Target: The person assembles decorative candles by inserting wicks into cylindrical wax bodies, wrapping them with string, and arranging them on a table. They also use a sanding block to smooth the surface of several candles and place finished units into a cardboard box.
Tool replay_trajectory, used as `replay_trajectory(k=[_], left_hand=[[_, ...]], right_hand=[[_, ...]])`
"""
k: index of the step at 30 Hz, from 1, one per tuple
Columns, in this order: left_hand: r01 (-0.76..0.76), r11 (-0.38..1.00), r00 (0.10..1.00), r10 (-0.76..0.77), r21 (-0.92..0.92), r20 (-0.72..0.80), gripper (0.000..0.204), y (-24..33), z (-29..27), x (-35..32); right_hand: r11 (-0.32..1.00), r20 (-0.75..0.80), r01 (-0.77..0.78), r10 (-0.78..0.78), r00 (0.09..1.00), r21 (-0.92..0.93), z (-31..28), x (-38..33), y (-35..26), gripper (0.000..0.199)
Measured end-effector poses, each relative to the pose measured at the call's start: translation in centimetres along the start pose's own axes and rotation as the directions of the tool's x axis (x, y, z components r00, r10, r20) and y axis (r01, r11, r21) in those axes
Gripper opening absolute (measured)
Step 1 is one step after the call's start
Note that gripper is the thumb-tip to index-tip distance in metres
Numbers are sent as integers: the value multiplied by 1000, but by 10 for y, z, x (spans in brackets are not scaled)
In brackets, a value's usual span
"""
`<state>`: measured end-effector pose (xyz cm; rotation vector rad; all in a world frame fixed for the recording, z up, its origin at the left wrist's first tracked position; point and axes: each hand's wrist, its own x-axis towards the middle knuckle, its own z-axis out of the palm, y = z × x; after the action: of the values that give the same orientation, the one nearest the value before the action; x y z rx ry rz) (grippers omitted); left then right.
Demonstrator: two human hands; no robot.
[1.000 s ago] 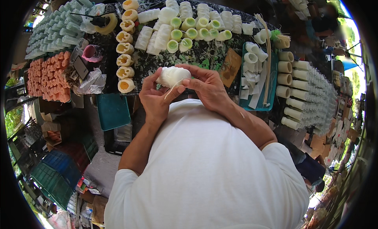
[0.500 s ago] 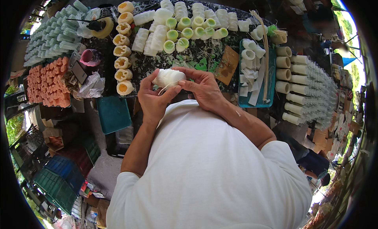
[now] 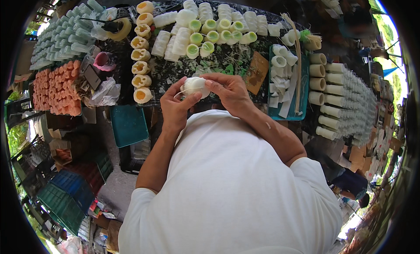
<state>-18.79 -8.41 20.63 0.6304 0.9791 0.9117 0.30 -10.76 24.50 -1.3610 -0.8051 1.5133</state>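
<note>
A small white wrapped roll (image 3: 195, 86) sits between both of my hands above the near edge of a dark table (image 3: 227, 61). My left hand (image 3: 175, 107) grips it from the left and below. My right hand (image 3: 229, 92) closes over its right end, fingers curled on top. A thin pale string trails off the roll to the left. My white shirt hides the table's near edge below the hands.
Rows of white and green-filled rolls (image 3: 205, 33) lie beyond the hands, yellow-filled ones (image 3: 141, 68) to the left. A teal tray (image 3: 286, 85) holds cut white pieces and strips. Stacked clear cups (image 3: 350, 96) stand right, orange cups (image 3: 54, 85) left. A teal stool (image 3: 128, 125) and crates (image 3: 65, 199) are below left.
The roll and both hands have kept their place over the table edge. The fingers have shifted slightly around the roll.
</note>
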Motion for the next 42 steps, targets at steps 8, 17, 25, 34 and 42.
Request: replay_trajectory(k=[8, 17, 25, 34, 42], left_hand=[[69, 987, 997, -72, -148, -17, 73, 1, 3, 0], [-92, 985, 995, 86, -145, -45, 69, 10, 27, -8], [-256, 965, 967, 256, -49, -15, 67, 3, 23, -7], [-116, 993, 993, 115, 12, 29, 72, 9, 11, 4], [-16, 997, 998, 20, 78, -52, 72, 9, 3, 9]], right_hand=[[999, -34, 2, -3, 999, -53, -7, -2, -3, 38], [998, 16, 8, -9, 1000, 70, 15, -8, -6, 51], [999, -47, 23, -21, 999, 41, 26, -18, -11, 45], [994, -53, -76, 80, 995, 76, 23, -7, -5, 42], [991, -30, -18, 14, 999, -131, 1, 16, 28, 43]])
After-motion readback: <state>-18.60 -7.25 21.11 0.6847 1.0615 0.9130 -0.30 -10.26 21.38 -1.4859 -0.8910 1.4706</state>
